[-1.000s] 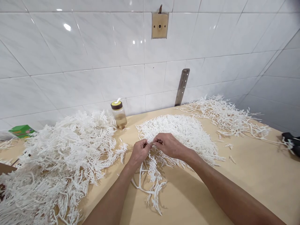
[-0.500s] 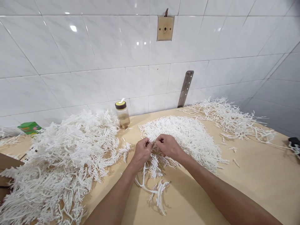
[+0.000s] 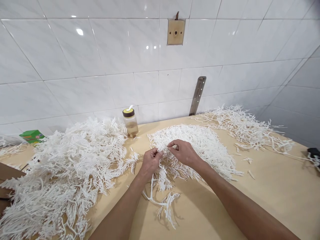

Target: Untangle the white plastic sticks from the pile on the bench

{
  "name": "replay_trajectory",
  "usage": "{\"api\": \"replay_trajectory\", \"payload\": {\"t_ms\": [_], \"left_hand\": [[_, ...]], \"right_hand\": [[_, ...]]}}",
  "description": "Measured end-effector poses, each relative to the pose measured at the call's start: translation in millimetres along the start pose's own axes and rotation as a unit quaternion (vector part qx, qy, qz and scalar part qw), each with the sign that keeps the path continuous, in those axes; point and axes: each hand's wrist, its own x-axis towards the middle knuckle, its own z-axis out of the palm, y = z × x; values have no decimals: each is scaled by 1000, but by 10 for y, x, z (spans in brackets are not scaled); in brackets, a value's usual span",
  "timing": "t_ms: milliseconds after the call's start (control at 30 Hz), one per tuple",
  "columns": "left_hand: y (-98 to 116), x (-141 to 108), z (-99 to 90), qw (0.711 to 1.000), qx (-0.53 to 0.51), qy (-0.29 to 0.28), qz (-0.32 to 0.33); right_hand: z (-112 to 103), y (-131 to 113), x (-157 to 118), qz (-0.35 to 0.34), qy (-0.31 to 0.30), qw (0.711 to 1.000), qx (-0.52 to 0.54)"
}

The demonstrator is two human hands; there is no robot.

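My left hand (image 3: 150, 162) is closed, its thumb and fingers pinching a white branching strand (image 3: 163, 178). From below that hand the strand's thin stem and feathery twigs hang down over the table. My right hand (image 3: 184, 152) is just to the right, thumb and forefinger drawn together in front of the middle white heap (image 3: 200, 143). Whatever lies between those fingertips is too small to make out against the white behind. A small gap separates the two hands.
A large heap of white branched strands (image 3: 82, 160) covers the left side. Thinner bare-looking strands (image 3: 240, 126) lie at the back right. A lidded jar (image 3: 132, 128) of brownish liquid, a green box (image 3: 32, 136) and a metal strip (image 3: 198, 95) are by the tiled wall.
My right hand has drawn slightly up and away from the left hand, opening a gap between the fingertips. The left hand keeps its hold on the strand.
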Motion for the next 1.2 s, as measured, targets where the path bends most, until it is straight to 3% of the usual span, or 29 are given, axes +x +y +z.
{"api": "replay_trajectory", "payload": {"t_ms": [133, 233, 467, 633, 733, 833, 933, 1033, 1200], "left_hand": [[-7, 11, -20, 1000, -8, -16, -18], [-11, 14, -25, 1000, -2, -17, -17], [-36, 31, -16, 999, 48, 6, -9], [-42, 6, 27, 989, 132, 50, 39], [-4, -18, 38, 989, 128, 48, 54], [30, -27, 26, 991, 114, 49, 58], [27, -22, 10, 993, 96, 47, 44], [-21, -4, 2, 997, 72, 28, 17], [-111, 37, -4, 997, 78, 23, 12]], "right_hand": [[-48, 3, -7, -51, -69, 993, 78], [-40, 10, -10, -65, -86, 990, 86], [-1, -42, -50, -65, -60, 996, 6], [110, -145, -105, -46, -36, 997, -52], [166, -190, -106, 5, -19, 998, -64], [166, -187, -93, -17, -2, 998, -64], [119, -160, -84, -47, -27, 998, -17], [67, -149, -87, -30, -51, 998, 24], [24, -149, -96, -52, -56, 997, -2]]}}
